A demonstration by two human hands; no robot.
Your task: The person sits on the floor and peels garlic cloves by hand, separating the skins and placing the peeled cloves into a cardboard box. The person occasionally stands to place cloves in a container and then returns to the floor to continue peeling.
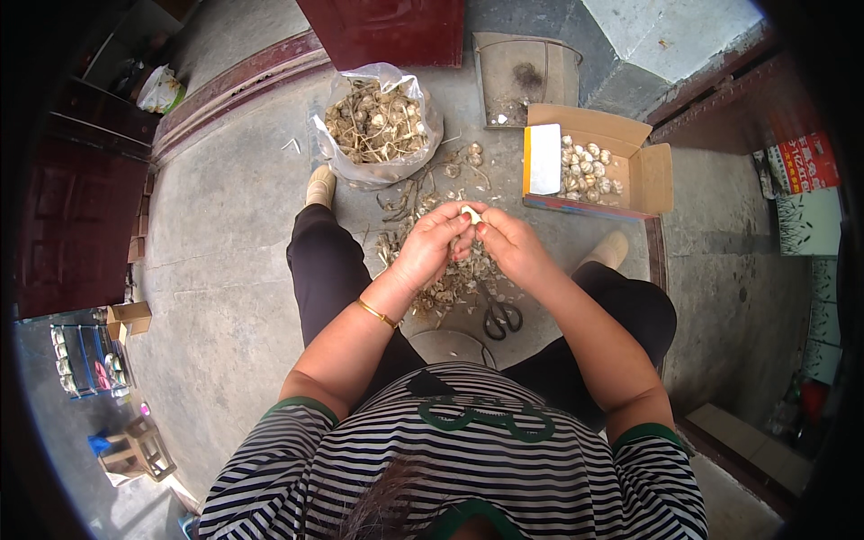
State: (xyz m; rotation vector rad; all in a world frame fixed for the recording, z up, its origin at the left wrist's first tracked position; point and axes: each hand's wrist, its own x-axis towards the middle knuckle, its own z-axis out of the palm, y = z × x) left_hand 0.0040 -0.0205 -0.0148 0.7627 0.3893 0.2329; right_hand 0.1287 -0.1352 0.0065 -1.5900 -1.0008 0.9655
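Note:
A pale garlic clove [471, 214] is pinched between the fingertips of my left hand [435, 239] and my right hand [513, 244], which meet above the floor between my knees. Beneath them lies a heap of dry garlic skins and stalks [442, 293]. Black-handled scissors [501, 320] rest at the heap's lower right, blades partly under the scraps. Beyond my hands, a clear plastic bag [378, 177] holds garlic bulbs with dried stalks [378, 121]. To the right, an open cardboard box [594, 206] contains trimmed garlic bulbs [587, 169].
A metal dustpan [503, 88] with dirt in it lies behind the box. A few loose bulbs [474, 154] sit between bag and box. My feet stand either side of the heap. At the far left are a dark red door [81, 223] and a shoe rack [88, 361].

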